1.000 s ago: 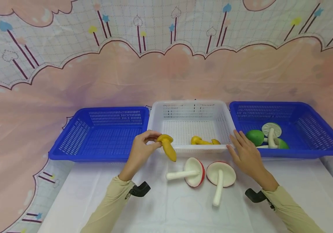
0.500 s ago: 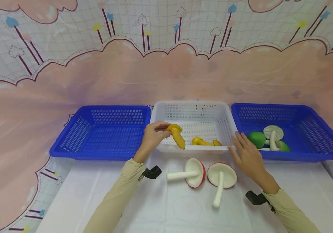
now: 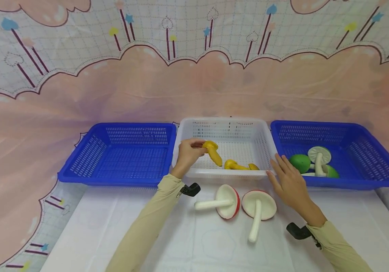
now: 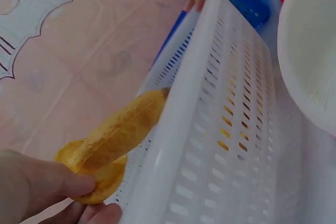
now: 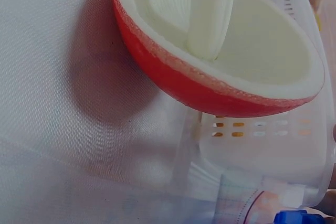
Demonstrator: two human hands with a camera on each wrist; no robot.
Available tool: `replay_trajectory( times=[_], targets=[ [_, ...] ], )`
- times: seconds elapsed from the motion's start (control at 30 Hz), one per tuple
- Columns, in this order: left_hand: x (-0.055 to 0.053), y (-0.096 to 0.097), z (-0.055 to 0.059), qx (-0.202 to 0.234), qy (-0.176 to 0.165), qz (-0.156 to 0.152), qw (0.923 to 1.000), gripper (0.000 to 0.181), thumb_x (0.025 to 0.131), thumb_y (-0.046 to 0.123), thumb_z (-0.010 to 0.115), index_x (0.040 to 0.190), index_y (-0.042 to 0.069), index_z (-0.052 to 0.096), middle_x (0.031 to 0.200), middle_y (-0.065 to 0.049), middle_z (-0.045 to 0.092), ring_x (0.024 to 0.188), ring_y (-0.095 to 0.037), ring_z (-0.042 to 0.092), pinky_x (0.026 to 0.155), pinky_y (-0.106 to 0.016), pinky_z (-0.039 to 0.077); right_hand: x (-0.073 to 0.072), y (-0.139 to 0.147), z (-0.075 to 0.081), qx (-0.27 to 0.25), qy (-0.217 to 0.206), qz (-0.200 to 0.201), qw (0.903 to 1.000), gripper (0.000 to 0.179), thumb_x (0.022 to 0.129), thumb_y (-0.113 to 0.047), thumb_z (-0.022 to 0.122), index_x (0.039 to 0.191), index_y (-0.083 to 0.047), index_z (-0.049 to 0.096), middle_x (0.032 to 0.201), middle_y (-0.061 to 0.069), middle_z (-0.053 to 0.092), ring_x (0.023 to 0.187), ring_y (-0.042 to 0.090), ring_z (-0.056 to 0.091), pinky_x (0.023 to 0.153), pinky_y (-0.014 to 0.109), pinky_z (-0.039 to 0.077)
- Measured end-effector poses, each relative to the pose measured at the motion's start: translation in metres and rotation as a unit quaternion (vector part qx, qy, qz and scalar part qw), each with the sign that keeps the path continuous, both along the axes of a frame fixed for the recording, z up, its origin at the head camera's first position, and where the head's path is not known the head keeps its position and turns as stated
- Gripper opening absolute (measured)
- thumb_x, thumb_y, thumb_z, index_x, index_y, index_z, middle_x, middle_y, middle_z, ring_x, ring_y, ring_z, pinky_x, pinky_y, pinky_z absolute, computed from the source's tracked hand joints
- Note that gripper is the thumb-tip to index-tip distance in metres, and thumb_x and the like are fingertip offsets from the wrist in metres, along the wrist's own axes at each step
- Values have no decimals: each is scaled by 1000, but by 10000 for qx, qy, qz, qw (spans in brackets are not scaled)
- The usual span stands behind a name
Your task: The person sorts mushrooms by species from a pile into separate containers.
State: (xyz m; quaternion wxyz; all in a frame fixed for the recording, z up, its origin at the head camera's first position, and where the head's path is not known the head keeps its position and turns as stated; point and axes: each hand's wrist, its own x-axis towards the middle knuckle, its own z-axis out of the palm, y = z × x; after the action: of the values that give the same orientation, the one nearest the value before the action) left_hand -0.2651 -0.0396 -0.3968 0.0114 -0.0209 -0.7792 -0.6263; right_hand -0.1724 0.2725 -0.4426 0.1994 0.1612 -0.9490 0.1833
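Observation:
My left hand (image 3: pixel 188 154) pinches a yellow toy mushroom (image 3: pixel 213 153) by its cap between thumb and fingers. The mushroom hangs tilted over the white basket (image 3: pixel 223 173), inside its front rim, stem pointing down and right. In the left wrist view, the thumb presses the cap of the yellow mushroom (image 4: pixel 123 129). More yellow mushroom (image 3: pixel 236 165) lies inside the basket, partly hidden by the front wall. My right hand (image 3: pixel 289 185) rests with fairly straight fingers on the basket's front right corner. Near it on the table lies a red-capped mushroom (image 3: pixel 257 206), its pale underside up.
A second red-capped mushroom (image 3: pixel 226 202) lies to the left of the first. At the left stands a blue basket (image 3: pixel 113 182). Another blue basket (image 3: pixel 357 182) on the right holds several green-capped mushrooms (image 3: pixel 300 163). All three baskets stand side by side on a white-covered table (image 3: pixel 221 253).
My left hand has carried the yellow mushroom forward and to the right, from the basket's front left corner to over its inside. The right hand stays at the corner.

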Motion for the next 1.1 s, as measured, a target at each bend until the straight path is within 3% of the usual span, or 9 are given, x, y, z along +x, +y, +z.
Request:
replay_trajectory(
  times=[0.17, 0.33, 0.63, 0.73, 0.9, 1.1],
  targets=[
    [-9, 4, -5, -549, -355, -251, 9975, 26, 74, -6, 73, 100, -3, 71, 88, -16, 68, 74, -23, 67, 67, -29, 58, 0, -1, 1, -2, -5, -39, 10000, 49, 97, -30, 50, 130, 6, 53, 142, 24, 40, 134, 41, 32, 99, 62, 34],
    [-18, 7, -10, -1127, -659, -229, 9912, 24, 74, -6, 73, 97, -1, 72, 88, -14, 67, 74, -23, 66, 64, -27, 58, -1, -2, 1, -11, 33, -24, 10000, 48, 97, -30, 51, 130, 6, 53, 142, 24, 41, 134, 40, 33, 97, 64, 35],
    [-29, 12, -21, -2073, -656, -436, 9751, 22, 71, -5, 71, 92, -2, 73, 82, -15, 69, 68, -30, 67, 55, -26, 55, -1, 0, 0, 58, 1, -73, 10000, 48, 97, -30, 51, 130, 5, 53, 142, 24, 41, 134, 40, 32, 99, 63, 34],
    [-31, 14, -22, -2470, -618, -355, 9664, 18, 72, -3, 70, 90, 0, 74, 90, -15, 69, 80, -30, 64, 65, -27, 55, -1, 1, 0, 34, 27, -59, 10000, 48, 97, -30, 51, 130, 5, 53, 142, 24, 41, 134, 39, 32, 98, 63, 34],
    [-32, 18, -21, -2971, -696, -294, 9519, 15, 77, 1, 68, 90, 3, 75, 105, -15, 67, 109, -32, 49, 90, -35, 47, -1, 1, 0, 21, 46, -37, 10000, 48, 97, -30, 52, 130, 5, 53, 142, 24, 41, 134, 40, 33, 98, 63, 35],
    [-30, 16, -19, -3243, -664, -542, 9421, 19, 80, 3, 64, 96, 2, 74, 105, -13, 68, 110, -33, 53, 90, -37, 48, 0, 0, -1, 13, 87, -50, 9999, 48, 96, -29, 53, 129, 6, 54, 141, 25, 42, 133, 40, 33, 98, 63, 35]
  ],
)
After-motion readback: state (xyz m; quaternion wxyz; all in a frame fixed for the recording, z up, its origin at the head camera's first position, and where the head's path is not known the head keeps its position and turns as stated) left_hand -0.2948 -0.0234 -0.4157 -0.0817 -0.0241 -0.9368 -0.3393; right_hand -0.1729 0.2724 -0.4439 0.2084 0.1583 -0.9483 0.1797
